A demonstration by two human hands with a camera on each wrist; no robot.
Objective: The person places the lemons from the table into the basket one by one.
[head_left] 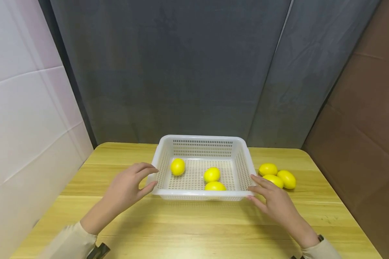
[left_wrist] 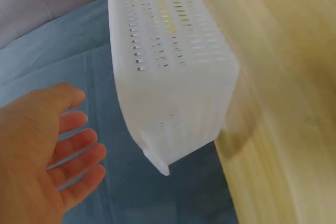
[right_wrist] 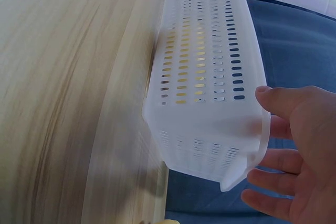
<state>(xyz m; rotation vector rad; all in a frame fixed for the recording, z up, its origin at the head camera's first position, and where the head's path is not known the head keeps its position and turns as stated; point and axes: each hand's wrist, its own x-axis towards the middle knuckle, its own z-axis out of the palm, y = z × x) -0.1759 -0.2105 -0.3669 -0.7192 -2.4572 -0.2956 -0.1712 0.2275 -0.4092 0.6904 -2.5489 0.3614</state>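
A white perforated plastic basket stands on the wooden table. Inside it lie three lemons: one lemon at the left, another lemon right of the middle, and a third lemon by the near wall. My left hand is spread beside the basket's left side; the left wrist view shows its fingers apart from the wall. At the near right corner, my right hand touches the rim with loosely extended fingers, its thumb at the edge.
Right of the basket, three more lemons sit close together on the table: a back lemon, a right lemon and a front lemon. A dark grey panel rises behind the table. White and brown sheets flank it.
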